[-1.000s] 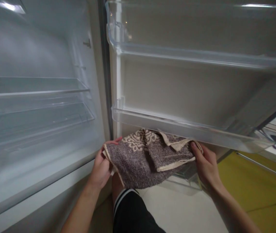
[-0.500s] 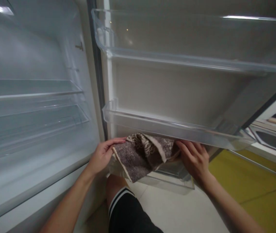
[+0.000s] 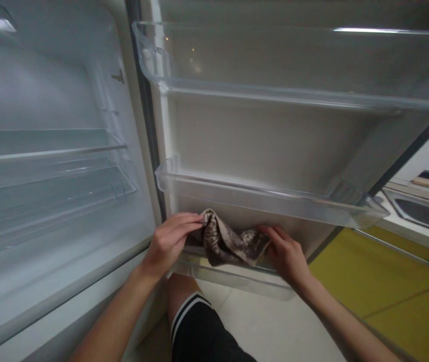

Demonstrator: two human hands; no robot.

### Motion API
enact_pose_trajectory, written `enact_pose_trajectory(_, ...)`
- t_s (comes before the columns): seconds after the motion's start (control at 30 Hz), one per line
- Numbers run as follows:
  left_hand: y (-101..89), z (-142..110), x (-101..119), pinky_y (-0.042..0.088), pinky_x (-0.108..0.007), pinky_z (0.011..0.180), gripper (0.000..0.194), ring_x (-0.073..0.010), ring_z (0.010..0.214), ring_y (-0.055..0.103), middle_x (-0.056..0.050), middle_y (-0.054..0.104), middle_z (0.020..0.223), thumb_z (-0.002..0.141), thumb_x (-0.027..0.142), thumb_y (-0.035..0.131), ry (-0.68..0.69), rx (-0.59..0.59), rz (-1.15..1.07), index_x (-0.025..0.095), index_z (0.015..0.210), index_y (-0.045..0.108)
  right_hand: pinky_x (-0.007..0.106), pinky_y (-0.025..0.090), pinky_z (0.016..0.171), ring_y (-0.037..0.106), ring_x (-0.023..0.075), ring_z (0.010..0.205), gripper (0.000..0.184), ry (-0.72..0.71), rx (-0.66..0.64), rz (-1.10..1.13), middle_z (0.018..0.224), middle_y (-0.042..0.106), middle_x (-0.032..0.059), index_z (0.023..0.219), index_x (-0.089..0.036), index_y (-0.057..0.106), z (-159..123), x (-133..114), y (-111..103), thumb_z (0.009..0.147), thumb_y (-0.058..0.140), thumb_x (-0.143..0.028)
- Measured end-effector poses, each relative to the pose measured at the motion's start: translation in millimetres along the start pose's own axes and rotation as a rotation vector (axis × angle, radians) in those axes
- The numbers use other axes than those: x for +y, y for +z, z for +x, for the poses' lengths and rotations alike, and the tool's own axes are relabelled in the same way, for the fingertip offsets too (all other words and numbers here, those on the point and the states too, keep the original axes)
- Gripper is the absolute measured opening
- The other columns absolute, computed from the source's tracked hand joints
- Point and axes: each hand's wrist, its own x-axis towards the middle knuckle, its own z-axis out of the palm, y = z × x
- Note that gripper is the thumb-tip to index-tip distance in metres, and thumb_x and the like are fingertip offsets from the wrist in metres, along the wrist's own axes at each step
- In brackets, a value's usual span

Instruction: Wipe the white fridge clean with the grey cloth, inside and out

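A brown patterned cloth with a pale hem hangs bunched between my two hands. My left hand pinches its left end, with thumb and fingers closed. At the other end, my right hand grips the cloth, its fingertips partly hidden by the folds. Both hands are below the middle clear door shelf and above the lowest door bin, close to the inner panel of the open fridge door.
On the left is the fridge interior with glass shelves. An upper clear door shelf spans the door. To the right stand a yellow cabinet and a counter edge. My leg in black shorts is below, over the pale floor.
The cloth's hanging left flap has been gathered up, so the cloth is more bunched. My right hand has moved left and slightly down; my left hand has closed further over its end.
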Motion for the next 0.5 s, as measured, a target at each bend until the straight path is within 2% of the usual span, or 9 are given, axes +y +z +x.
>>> enact_pose_trajectory(0.07, -9.1, 0, 5, 0.054, -0.037, 0.115, 0.037, -0.0184, 0.125, 0.073, -0.005, 0.081, 0.124, 0.101, -0.004, 0.055, 0.092, -0.012, 0.081, 0.023, 0.111, 0.077, 0.028, 0.061, 0.084, 0.075, 0.0224, 0.104, 0.049, 0.122, 0.155, 0.017, 0.125, 0.074, 0.0100, 0.135, -0.022, 0.071, -5, 5, -6, 0.092, 0.052, -0.007)
enact_pose_trajectory(0.13, -12.5, -6, 8, 0.055, -0.035, 0.107, 0.034, -0.0185, 0.115, 0.073, -0.003, 0.078, 0.111, 0.098, -0.005, 0.055, 0.002, -0.110, 0.104, 0.023, 0.100, 0.073, 0.029, 0.062, 0.082, 0.076, 0.0241, 0.106, 0.048, 0.189, 0.180, 0.059, 0.127, 0.074, 0.0103, 0.131, -0.022, 0.075, -8, 6, -10, 0.090, 0.052, -0.012)
enact_pose_trajectory(0.23, -6.5, -18, 12, 0.056, -0.031, 0.091, 0.026, -0.0189, 0.099, 0.073, 0.000, 0.075, 0.103, 0.093, 0.001, 0.065, -0.267, -0.391, 0.039, 0.025, 0.103, 0.070, 0.031, 0.061, 0.083, 0.077, 0.0237, 0.100, 0.048, 0.274, 0.033, 0.282, 0.119, 0.078, 0.0081, 0.121, -0.023, 0.080, -8, 1, -12, 0.083, 0.051, -0.017)
enact_pose_trajectory(0.3, 1.8, -22, 14, 0.056, -0.032, 0.088, 0.021, -0.0204, 0.097, 0.073, 0.000, 0.074, 0.105, 0.093, 0.015, 0.076, -0.423, -0.512, -0.018, 0.025, 0.110, 0.069, 0.032, 0.061, 0.083, 0.078, 0.0244, 0.095, 0.043, 0.388, -0.071, 0.481, 0.109, 0.080, 0.0078, 0.113, -0.021, 0.082, -4, -4, -12, 0.082, 0.053, -0.024)
enact_pose_trajectory(0.4, 16.9, -22, 18, 0.056, -0.036, 0.094, 0.025, -0.0240, 0.106, 0.072, -0.005, 0.072, 0.114, 0.097, 0.032, 0.080, -0.534, -0.495, 0.000, 0.024, 0.116, 0.067, 0.031, 0.060, 0.079, 0.077, 0.0257, 0.092, 0.040, 0.606, -0.162, 0.763, 0.103, 0.081, 0.0095, 0.107, -0.017, 0.083, 6, -9, -15, 0.079, 0.062, -0.037)
enact_pose_trajectory(0.47, 27.7, -18, 19, 0.055, -0.041, 0.104, 0.041, -0.0278, 0.118, 0.071, -0.009, 0.071, 0.129, 0.094, 0.032, 0.084, -0.520, -0.507, 0.047, 0.024, 0.130, 0.066, 0.029, 0.058, 0.071, 0.075, 0.0246, 0.084, 0.040, 0.753, -0.170, 0.945, 0.096, 0.080, 0.0101, 0.101, -0.015, 0.080, 13, -12, -17, 0.076, 0.071, -0.045)
enact_pose_trajectory(0.5, 33.1, -15, 19, 0.054, -0.044, 0.110, 0.050, -0.0299, 0.125, 0.070, -0.010, 0.071, 0.135, 0.092, 0.031, 0.086, -0.507, -0.541, 0.060, 0.024, 0.137, 0.065, 0.027, 0.055, 0.064, 0.071, 0.0223, 0.075, 0.042, 0.825, -0.159, 1.028, 0.087, 0.077, 0.0090, 0.095, -0.015, 0.078, 16, -13, -19, 0.074, 0.076, -0.050)
